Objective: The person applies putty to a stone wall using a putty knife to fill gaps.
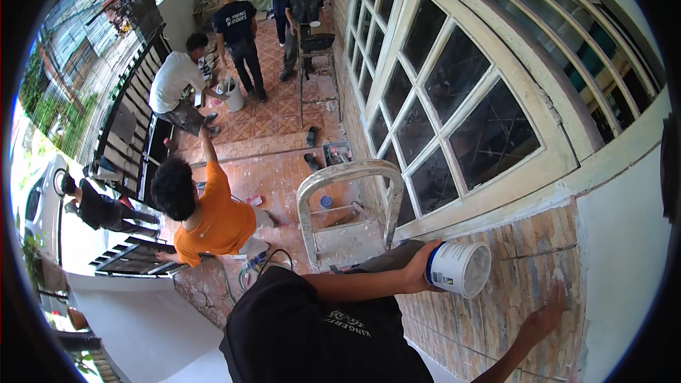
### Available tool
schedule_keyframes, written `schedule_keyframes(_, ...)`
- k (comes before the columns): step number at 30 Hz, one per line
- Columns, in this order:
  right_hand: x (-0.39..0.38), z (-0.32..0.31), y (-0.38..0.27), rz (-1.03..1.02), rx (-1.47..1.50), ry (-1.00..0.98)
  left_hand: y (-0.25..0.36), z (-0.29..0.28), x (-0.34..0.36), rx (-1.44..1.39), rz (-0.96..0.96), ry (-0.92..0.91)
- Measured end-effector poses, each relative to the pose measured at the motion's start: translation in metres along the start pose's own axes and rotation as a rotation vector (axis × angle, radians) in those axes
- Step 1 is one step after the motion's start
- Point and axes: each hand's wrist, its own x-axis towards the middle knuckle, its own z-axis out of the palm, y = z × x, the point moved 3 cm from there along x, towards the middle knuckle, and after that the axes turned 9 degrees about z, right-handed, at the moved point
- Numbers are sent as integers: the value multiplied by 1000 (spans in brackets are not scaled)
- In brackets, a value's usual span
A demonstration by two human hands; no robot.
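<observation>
My left hand (418, 269) is closed around a white plastic tub (450, 267) with a blue band at the end by my palm. The tub lies tilted, and its round, greyish-white end points right; whether that end is the mouth, I cannot tell. To the right, my right hand (543, 320) reaches up to the stone-patterned wall tiles (521, 273). At least one finger is stretched out and its tip meets the wall beside a whitish smear (559, 273). No tool shows clearly in that hand.
A paint-spattered ladder (347, 170) stands just beyond me, beside a white-framed window (447, 92). A person in orange (216, 216) is close on the left. Farther off, a person in white (170, 85) bends at a bucket (230, 94). A hose (245, 276) lies on the floor.
</observation>
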Motion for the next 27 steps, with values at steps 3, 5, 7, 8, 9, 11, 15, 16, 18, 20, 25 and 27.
schedule_keyframes(3, -14, 6, -21, -58, 44, -25, 1, 0, 0, 32, 16, 2)
schedule_keyframes(5, -19, 4, -33, -31, 74, -33, 3, 0, 2, 17, 30, -26)
schedule_keyframes(7, -21, 4, -39, 2, 107, -38, 2, 1, 0, 17, 24, -12)
schedule_keyframes(8, -22, 4, -41, 20, 126, -50, 3, 2, -2, 19, 21, 4)
schedule_keyframes(9, -22, 5, -43, 37, 146, -62, 3, 4, -4, 23, 18, 3)
schedule_keyframes(11, -24, 5, -47, 54, 186, -72, 4, 8, -8, 16, 4, 21)
schedule_keyframes(15, -31, 7, -53, 95, 298, -105, 2, 1, -5, 28, -5, -5)
schedule_keyframes(16, -32, 7, -54, 98, 297, -105, 3, 1, -6, 31, -10, 17)
schedule_keyframes(18, -33, 6, -56, 77, 293, -114, 3, 0, -7, 35, -16, 40)
schedule_keyframes(20, -34, 6, -59, 82, 307, -113, 4, -1, -6, 22, -4, 35)
schedule_keyframes(25, -37, 4, -64, 103, 310, -129, 5, -1, -9, 27, -9, 54)
schedule_keyframes(27, -37, 2, -68, 95, 340, -114, 5, -2, -10, 32, -14, 58)
